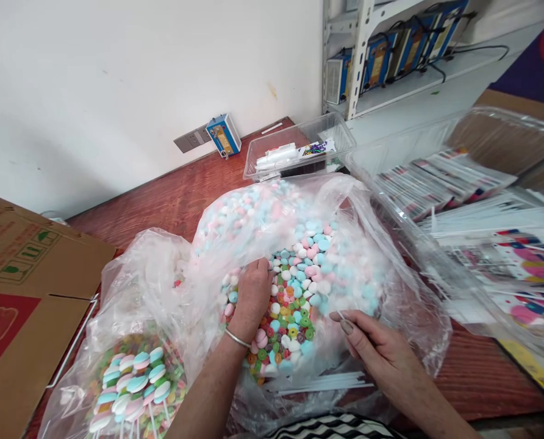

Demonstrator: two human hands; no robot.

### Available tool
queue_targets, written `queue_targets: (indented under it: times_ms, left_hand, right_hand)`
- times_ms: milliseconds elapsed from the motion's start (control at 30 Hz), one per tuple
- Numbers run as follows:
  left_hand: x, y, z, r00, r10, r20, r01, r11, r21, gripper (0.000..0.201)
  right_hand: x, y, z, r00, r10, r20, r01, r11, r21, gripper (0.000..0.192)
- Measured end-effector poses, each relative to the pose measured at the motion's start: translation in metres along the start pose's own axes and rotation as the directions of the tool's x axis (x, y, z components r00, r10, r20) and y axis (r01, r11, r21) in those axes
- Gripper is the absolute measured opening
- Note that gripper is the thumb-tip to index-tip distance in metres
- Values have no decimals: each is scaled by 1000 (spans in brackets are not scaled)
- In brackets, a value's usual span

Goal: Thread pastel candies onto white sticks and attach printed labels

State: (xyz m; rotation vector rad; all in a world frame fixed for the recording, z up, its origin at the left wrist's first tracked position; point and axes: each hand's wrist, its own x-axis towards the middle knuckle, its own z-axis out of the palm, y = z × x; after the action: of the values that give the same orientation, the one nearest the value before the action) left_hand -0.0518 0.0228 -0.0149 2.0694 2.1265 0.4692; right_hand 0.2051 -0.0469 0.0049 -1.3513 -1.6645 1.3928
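Cardboard box (25,292) at near left on wooden table (171,195). Blue device (224,135) against far wall beside wall socket (191,139). Clear tray (299,149) with white packets far centre. Large clear bin (459,201) of printed wrappers at right. Shelf (413,55) beyond.

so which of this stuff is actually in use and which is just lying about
In use:
left hand in the loose candy pile
right hand pinching a white stick
spare sticks
finished lollipops

Lying about:
cardboard box
clear tub
blue device
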Motion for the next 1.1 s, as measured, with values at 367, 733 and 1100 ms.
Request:
queue_targets:
  times_ms: [367, 733, 1100]
  left_hand:
    - [7, 7, -23, 982, -190, 23, 181, 888, -422, 13]
    - [-47, 50, -38, 905, -124, 406, 406, -24, -913, 36]
    - [-48, 55, -31, 879, -339, 335, 359, 8, -933, 40]
  right_hand:
    - [2, -13, 8, 996, -80, 27, 84, 985, -150, 39]
    - [22, -34, 22, 966, -239, 96, 256, 936, -241, 48]
    - [13, -36, 21, 964, -226, 140, 254, 937, -238, 48]
